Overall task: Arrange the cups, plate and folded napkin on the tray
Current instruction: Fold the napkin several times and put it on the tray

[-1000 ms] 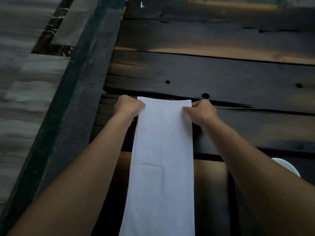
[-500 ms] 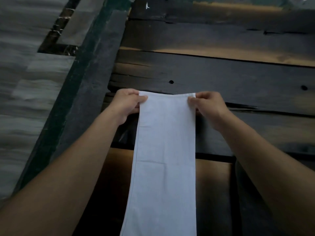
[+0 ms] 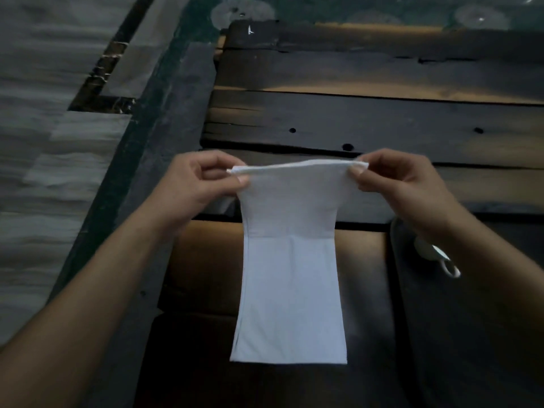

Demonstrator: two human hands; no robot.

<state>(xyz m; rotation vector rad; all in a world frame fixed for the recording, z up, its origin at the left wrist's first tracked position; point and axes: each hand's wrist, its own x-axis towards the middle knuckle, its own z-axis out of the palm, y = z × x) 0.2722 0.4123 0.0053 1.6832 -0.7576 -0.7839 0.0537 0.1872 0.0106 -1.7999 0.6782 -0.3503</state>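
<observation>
napkin (image 3: pixel 290 290): white cloth, matt, smooth, one pressed crease across.
table (image 3: pixel 382 119): dark wood planks, rough, cracked, pitted with holes, faint sheen in the light.
cup (image 3: pixel 426 250): white, glossy, blurred.
floor (image 3: pixel 44 142): grey, streaked, tile-like.

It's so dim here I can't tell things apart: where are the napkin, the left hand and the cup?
napkin (image 3: pixel 291 298): head view, flat lower half below the crease.
left hand (image 3: pixel 197 187): head view, middle of the hand.
cup (image 3: pixel 429 251): head view, white body above its handle.
</observation>
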